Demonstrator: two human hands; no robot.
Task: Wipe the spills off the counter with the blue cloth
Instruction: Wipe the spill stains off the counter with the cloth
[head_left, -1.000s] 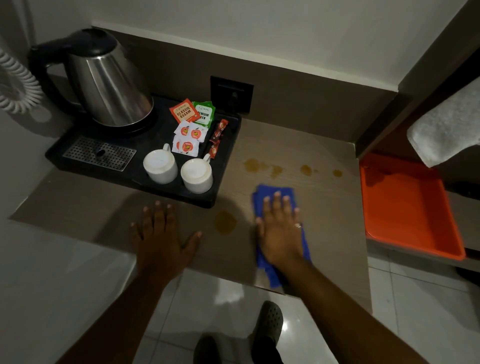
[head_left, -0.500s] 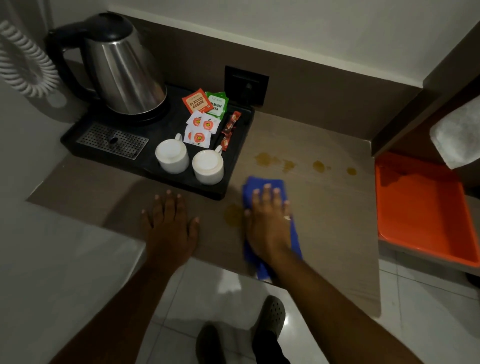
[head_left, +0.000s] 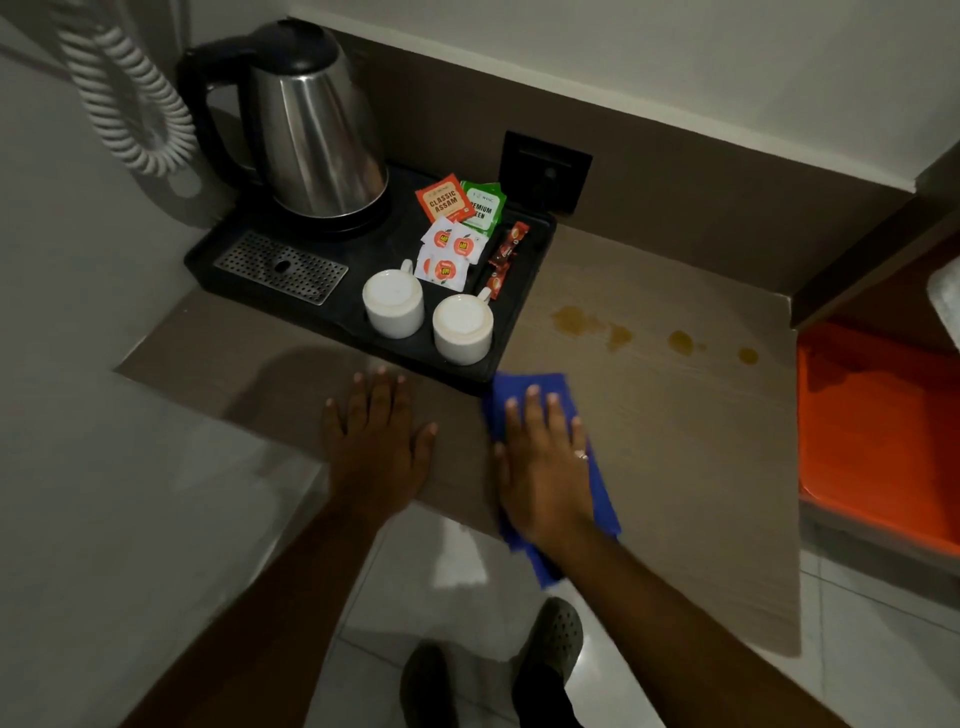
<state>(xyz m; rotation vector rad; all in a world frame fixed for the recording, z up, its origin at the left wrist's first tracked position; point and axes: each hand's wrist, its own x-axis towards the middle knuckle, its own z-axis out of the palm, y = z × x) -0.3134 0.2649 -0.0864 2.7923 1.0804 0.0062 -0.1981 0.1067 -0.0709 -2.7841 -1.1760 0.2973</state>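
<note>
Black tray (head_left: 524, 332) touches blue cloth (head_left: 535, 387).

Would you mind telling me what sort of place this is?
Probably a hotel room's tea station: a tray holds a kettle, two upturned cups and tea sachets, with a coiled cord on the wall.

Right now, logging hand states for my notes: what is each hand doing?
Left hand: open, flat on the counter, holding nothing.
Right hand: open, palm pressing the blue cloth down.
</note>
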